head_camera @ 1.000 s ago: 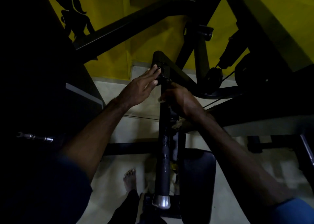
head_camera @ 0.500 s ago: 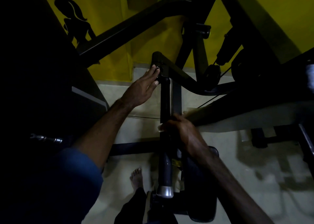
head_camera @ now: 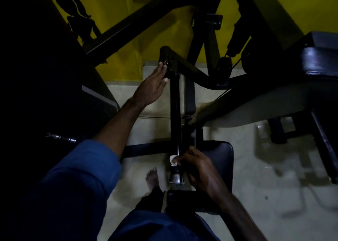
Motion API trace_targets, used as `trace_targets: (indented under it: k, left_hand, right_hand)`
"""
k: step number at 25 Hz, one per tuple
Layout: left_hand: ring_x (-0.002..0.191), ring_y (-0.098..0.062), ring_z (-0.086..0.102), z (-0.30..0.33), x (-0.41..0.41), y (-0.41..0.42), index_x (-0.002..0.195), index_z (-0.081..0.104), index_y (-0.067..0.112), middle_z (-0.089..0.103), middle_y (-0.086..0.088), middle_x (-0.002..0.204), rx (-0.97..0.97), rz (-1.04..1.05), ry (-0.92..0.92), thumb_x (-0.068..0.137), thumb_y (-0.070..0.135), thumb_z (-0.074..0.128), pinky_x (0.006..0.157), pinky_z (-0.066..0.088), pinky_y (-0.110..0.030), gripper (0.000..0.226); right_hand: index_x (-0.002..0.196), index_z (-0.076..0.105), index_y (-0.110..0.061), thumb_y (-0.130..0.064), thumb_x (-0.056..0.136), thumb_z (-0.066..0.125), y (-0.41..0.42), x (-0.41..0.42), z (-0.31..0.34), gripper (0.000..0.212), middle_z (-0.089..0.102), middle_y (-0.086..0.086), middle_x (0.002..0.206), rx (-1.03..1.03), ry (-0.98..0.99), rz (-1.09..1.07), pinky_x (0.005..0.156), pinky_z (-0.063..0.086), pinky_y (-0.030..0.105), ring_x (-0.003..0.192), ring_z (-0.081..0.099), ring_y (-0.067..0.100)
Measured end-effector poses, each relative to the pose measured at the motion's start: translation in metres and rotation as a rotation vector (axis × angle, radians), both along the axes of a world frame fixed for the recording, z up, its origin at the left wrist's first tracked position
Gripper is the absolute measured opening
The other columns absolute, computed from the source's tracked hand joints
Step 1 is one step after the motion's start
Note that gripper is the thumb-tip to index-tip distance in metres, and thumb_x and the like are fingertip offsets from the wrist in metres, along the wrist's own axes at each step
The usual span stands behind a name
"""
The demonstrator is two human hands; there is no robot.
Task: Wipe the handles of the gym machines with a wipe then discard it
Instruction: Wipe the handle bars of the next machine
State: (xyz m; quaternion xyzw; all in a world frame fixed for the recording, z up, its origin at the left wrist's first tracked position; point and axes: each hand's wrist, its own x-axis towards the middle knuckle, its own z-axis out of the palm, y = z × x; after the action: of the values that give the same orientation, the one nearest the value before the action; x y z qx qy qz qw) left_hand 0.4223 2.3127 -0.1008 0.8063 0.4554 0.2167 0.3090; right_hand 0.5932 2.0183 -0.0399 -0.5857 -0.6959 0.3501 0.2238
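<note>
A long black machine handle point(head_camera: 175, 113) runs from a joint near the wall down to a silver end cap point(head_camera: 176, 178) in front of me. My right hand point(head_camera: 196, 166) is wrapped around the lower end of the handle, just above the cap, holding a white wipe point(head_camera: 172, 159) against the bar. A corner of the wipe sticks out to the left of my fingers. My left hand point(head_camera: 152, 87) reaches forward with straight fingers, the fingertips touching the black joint at the handle's top.
A black padded seat point(head_camera: 219, 160) sits under my right hand. Black frame bars point(head_camera: 139, 19) cross the yellow wall behind. Another dark pad point(head_camera: 318, 61) is at the right. A bare foot point(head_camera: 152, 178) stands on the pale tiled floor point(head_camera: 256, 176). A metal pin point(head_camera: 60, 137) pokes out at left.
My right hand has slid the wipe down the handle from near the top to just above the silver cap. My left hand stays on the joint.
</note>
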Motion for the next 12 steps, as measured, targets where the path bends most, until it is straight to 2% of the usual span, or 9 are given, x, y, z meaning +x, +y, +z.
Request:
trace_targets:
  k: [1,4,7,10,12]
  left_hand:
    - [0.163,-0.020,0.017,0.001,0.001,-0.001,0.167,0.025,0.010,0.015,-0.010,0.177,-0.003,0.003,0.002,0.115,0.038,0.039,0.128,0.023,-0.029,0.061]
    - [0.163,-0.023,0.017,0.002,0.002,-0.004,0.167,0.025,0.010,0.014,-0.011,0.177,-0.025,0.015,0.008,0.114,0.039,0.038,0.127,0.024,-0.032,0.063]
    - [0.163,-0.024,0.017,0.007,0.003,-0.005,0.168,0.024,0.011,0.012,-0.009,0.177,-0.058,0.016,0.020,0.114,0.040,0.037,0.128,0.024,-0.034,0.063]
    - [0.162,-0.023,0.020,0.011,0.003,-0.005,0.168,0.024,0.013,0.011,-0.007,0.177,-0.091,0.025,0.030,0.115,0.037,0.040,0.126,0.024,-0.032,0.060]
    - [0.162,-0.022,0.019,0.011,0.003,-0.003,0.168,0.024,0.013,0.011,-0.007,0.177,-0.088,0.022,0.032,0.115,0.036,0.041,0.127,0.024,-0.034,0.060]
  right_hand:
    - [0.107,0.072,-0.032,-0.040,0.095,0.049,-0.008,0.000,-0.001,0.027,0.057,-0.005,0.098,-0.009,0.016,-0.022,0.073,0.055,0.030,0.084,0.063,0.009]
    - [0.106,0.075,-0.029,-0.027,0.102,0.061,-0.030,0.007,-0.006,0.015,0.061,-0.008,0.100,-0.072,0.083,0.016,0.079,0.056,0.037,0.093,0.065,0.008]
    - [0.106,0.079,-0.026,-0.025,0.102,0.069,-0.028,0.021,0.004,0.011,0.066,-0.006,0.102,-0.200,0.235,0.031,0.081,0.058,0.039,0.096,0.069,0.014]
    - [0.111,0.079,-0.018,-0.019,0.099,0.070,0.004,0.029,0.010,0.014,0.072,0.003,0.104,-0.233,0.505,-0.182,0.087,0.060,0.042,0.099,0.072,0.023]
    - [0.118,0.074,-0.013,-0.015,0.101,0.068,0.035,0.029,-0.009,0.019,0.075,0.009,0.109,-0.213,0.620,-0.326,0.089,0.059,0.044,0.101,0.073,0.027]
